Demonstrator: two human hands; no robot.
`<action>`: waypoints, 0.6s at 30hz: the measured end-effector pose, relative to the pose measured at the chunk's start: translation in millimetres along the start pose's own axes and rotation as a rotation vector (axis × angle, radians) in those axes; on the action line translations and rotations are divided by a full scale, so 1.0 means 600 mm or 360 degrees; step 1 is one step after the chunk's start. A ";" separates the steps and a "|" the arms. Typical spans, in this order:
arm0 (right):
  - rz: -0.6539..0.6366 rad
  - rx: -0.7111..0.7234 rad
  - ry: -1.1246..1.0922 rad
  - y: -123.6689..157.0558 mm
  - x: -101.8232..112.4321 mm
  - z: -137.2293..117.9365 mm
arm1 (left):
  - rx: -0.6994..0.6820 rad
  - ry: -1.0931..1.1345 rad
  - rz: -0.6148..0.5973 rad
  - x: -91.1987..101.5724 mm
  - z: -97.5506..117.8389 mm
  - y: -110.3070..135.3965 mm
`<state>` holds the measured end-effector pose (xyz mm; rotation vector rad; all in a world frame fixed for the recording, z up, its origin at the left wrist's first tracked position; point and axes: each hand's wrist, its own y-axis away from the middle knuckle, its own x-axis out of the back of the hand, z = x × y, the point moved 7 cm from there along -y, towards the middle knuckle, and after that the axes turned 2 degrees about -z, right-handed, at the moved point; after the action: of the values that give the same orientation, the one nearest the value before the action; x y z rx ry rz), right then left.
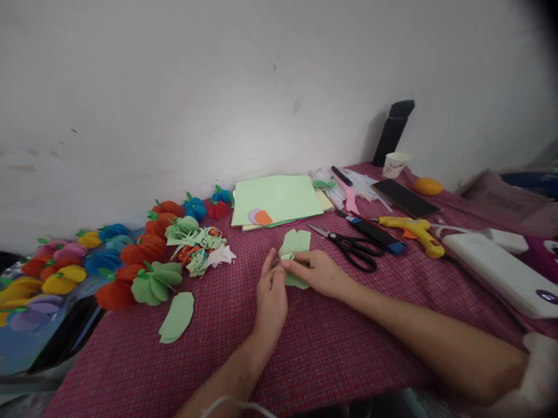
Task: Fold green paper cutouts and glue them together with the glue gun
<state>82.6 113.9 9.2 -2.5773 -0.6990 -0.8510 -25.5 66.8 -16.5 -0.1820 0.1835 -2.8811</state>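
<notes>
Both hands meet over the middle of the table around a light green paper piece (295,241) with scalloped edges. My left hand (271,288) pinches its near side, and my right hand (321,273) closes on it from the right. A small folded bit of the paper sticks up between the fingertips; the fingers hide part of it. To the left, a similar cut green paper shape (177,317) lies flat by a finished green paper pumpkin (157,282). Just right of my right hand lie black-handled scissors (353,246), blades open toward the back left.
Colourful paper pumpkins (143,253) crowd the left side beside paper scraps (202,251). Green sheets (276,197) lie at the back. Rightward are a box cutter (374,231), yellow glue gun (414,230), phone (405,198), white power bank (505,274) and paper cup (395,164).
</notes>
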 end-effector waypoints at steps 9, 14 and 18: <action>0.0019 -0.0016 -0.0222 -0.009 0.000 0.019 | 0.0128 0.0402 0.0294 0.027 -0.017 -0.008; 0.0157 -0.0029 0.0056 -0.004 0.016 0.014 | 0.0110 0.0392 0.0385 0.036 -0.010 -0.007; 0.0113 -0.0053 -0.0040 -0.001 0.007 0.014 | 0.0071 0.0154 0.0282 0.021 0.001 -0.001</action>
<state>88.8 119.3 5.5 -2.6294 -0.6014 -0.8161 -37.6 64.4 -14.4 -0.0168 0.1446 -2.7162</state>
